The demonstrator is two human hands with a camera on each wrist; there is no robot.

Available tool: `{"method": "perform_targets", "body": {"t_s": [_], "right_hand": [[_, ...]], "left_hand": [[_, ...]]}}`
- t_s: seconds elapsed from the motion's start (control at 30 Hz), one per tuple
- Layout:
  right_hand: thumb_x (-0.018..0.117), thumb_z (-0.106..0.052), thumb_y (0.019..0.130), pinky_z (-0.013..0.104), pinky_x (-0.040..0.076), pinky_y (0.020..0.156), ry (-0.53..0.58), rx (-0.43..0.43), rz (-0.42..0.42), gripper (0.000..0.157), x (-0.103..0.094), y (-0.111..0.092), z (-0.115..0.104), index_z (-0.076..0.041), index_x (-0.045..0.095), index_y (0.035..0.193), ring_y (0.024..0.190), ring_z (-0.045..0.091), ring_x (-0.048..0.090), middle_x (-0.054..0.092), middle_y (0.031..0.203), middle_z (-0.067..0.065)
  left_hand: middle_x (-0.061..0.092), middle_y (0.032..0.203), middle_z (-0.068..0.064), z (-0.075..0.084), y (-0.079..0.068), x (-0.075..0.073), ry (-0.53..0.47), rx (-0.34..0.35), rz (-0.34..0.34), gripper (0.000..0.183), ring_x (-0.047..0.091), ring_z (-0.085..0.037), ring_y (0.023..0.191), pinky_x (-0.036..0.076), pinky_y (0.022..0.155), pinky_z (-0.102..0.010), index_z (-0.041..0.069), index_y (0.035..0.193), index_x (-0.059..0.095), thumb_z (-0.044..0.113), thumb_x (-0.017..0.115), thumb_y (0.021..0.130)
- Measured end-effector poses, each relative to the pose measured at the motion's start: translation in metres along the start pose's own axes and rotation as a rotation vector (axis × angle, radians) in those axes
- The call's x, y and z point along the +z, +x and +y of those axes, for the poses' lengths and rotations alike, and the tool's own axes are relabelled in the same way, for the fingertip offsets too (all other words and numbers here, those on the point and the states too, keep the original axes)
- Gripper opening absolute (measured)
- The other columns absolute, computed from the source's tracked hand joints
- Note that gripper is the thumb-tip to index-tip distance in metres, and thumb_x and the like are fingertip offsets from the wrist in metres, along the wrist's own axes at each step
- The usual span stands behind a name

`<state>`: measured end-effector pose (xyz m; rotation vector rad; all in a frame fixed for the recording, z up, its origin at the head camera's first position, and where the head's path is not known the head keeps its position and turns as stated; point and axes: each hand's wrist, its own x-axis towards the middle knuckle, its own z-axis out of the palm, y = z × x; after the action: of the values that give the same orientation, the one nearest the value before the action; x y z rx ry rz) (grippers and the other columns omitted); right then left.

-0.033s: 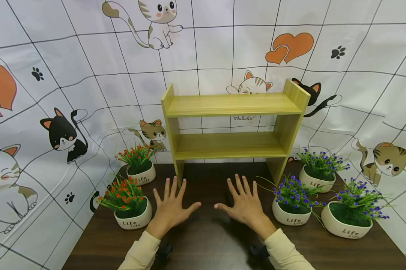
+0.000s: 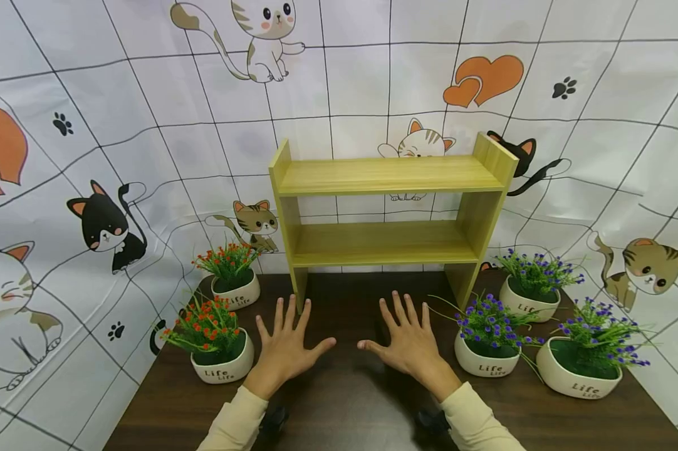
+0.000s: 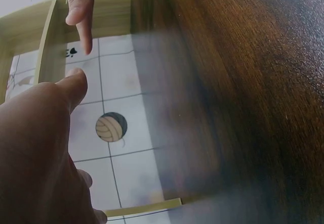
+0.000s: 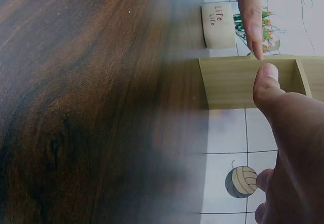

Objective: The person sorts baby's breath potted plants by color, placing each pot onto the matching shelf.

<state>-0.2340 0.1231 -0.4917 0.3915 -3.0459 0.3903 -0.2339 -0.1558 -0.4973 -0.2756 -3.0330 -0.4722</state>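
My left hand (image 2: 285,351) is held over the dark wooden table (image 2: 350,401), fingers spread and straight, thumb pointing inward. Mirroring it on the other side, my right hand (image 2: 409,344) also has its fingers spread. Neither holds anything, and a gap separates the two thumbs. Behind them stands a light wooden two-tier shelf (image 2: 384,244), both tiers bare. Nearest the left hand is a white pot with orange-red flowers (image 2: 220,369); nearest the right is a white pot with purple flowers (image 2: 488,363). The left wrist view shows the left thumb (image 3: 76,85) up close; the right wrist view shows the right thumb (image 4: 268,80).
A second orange-flowered pot (image 2: 237,295) stands at the back left. Two more purple-flowered pots, one at the back right (image 2: 531,307) and one at the far right (image 2: 578,382), line that side. A white wall covering (image 2: 361,81) with printed cats rises behind the table.
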Motion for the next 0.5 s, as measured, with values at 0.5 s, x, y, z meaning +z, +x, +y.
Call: {"method": "perform_targets", "body": {"t_s": [0.5], "right_hand": [[0.052,-0.086,0.091,0.068,-0.003,0.132,-0.012,0.005,0.002,0.108,0.0017,0.0012,0.0031,-0.02,0.023,0.172,0.167,0.041,0.005,0.006,0.18,0.014]], "left_hand": [[0.0,0.181,-0.014,-0.003,0.0009,0.0024,-0.041,0.004,-0.006,0.108,-0.009,-0.043,0.166,-0.011,0.12,-0.084,0.024,0.173,0.016,0.084,0.054,0.092]]}}
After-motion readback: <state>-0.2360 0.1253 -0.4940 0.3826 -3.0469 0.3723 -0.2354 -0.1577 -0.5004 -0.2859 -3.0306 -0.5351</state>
